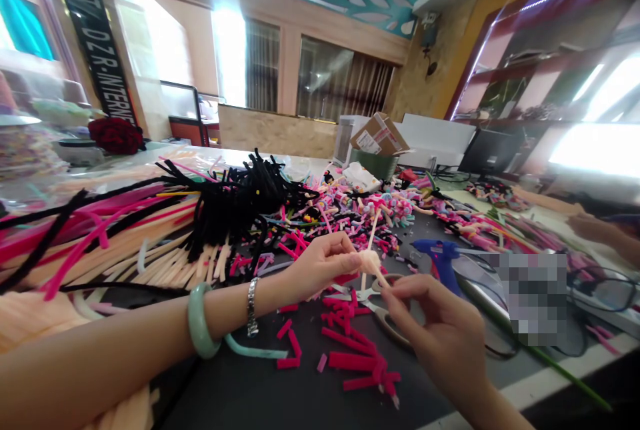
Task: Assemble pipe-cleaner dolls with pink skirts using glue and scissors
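Note:
A small cream fuzzy piece [371,262], with thin cream stems sticking out of it, is held between my two hands over the dark tabletop. The fingers of my left hand [327,262] pinch its left side; a green bangle and a metal watch circle that arm. Lower right, my right hand [440,330] pinches the stem that slants down from the piece. Scissors [393,330] lie beneath, partly hidden by my right hand. Short hot-pink pieces [353,360] are scattered on the table below my hands.
Long peach stems [145,257] and a black bundle [240,197] lie left. Behind are heaps of colourful pieces [390,207] and a cardboard box [381,135]. A blue glue gun [443,260] lies right, near a green stem [550,363]. Another person's hand [595,230] is at far right.

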The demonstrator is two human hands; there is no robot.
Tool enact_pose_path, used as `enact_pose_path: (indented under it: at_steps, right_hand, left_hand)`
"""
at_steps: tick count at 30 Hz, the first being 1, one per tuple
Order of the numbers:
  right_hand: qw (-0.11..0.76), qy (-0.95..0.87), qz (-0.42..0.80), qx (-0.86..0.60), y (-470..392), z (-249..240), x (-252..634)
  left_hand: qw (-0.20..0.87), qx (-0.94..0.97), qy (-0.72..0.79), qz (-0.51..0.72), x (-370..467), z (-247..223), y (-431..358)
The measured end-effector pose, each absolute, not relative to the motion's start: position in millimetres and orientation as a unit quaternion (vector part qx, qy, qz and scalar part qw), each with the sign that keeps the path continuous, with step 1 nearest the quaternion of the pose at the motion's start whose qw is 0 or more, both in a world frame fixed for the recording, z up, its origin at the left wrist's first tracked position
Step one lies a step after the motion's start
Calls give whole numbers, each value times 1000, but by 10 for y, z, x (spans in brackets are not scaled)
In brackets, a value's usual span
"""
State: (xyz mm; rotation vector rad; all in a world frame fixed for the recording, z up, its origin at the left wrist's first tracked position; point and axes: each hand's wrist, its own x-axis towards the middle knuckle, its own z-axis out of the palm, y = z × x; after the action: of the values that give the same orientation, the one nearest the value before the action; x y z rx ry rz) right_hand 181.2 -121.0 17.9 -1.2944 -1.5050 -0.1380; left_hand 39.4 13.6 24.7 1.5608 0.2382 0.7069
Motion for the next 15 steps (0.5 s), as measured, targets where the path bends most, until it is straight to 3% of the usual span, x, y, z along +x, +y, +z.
enact_pose_path:
  at_steps: [15]
  right_hand:
    - [534,-607,28,-588,-1212,144,1801]
  left_hand:
    - [654,667,113,338,414,190,152]
